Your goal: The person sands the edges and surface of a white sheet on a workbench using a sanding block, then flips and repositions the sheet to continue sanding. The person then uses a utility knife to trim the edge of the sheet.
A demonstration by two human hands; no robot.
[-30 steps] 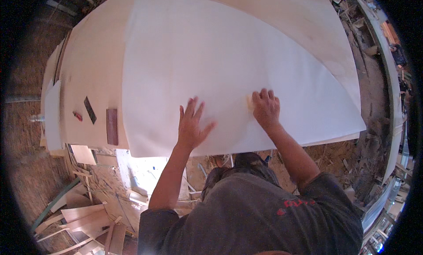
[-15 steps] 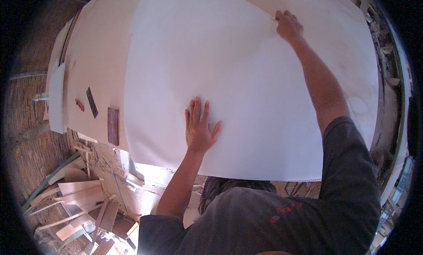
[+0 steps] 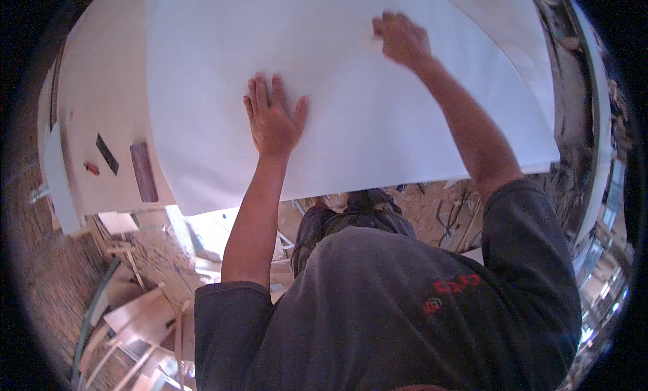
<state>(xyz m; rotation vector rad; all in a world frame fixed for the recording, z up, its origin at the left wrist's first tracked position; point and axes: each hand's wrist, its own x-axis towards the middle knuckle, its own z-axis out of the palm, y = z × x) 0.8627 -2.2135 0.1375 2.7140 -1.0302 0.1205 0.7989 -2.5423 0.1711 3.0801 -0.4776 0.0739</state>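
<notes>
A large white sheet (image 3: 324, 121) lies over a pale wooden board (image 3: 101, 73), its near edge hanging slightly past the front. Flat on the sheet, left of the middle, rests my left hand (image 3: 273, 124) with fingers spread. My right hand (image 3: 405, 41) is over the far part of the sheet, its fingers curled and somewhat blurred. What those fingers hold, if anything, I cannot make out. The sheet's curved right edge runs to the right of that hand, apart from it.
On the board's left lie a brown block (image 3: 143, 173), a dark flat strip (image 3: 107, 154) and a small red tool (image 3: 92, 169). A white panel (image 3: 59, 178) stands at the board's left edge. Wood offcuts (image 3: 142, 317) are heaped on the floor lower left.
My right hand has left the sheet's edge and moved left over its surface. My left hand has slid farther away, still flat. The view has shifted, and more sheet spreads to the right.
</notes>
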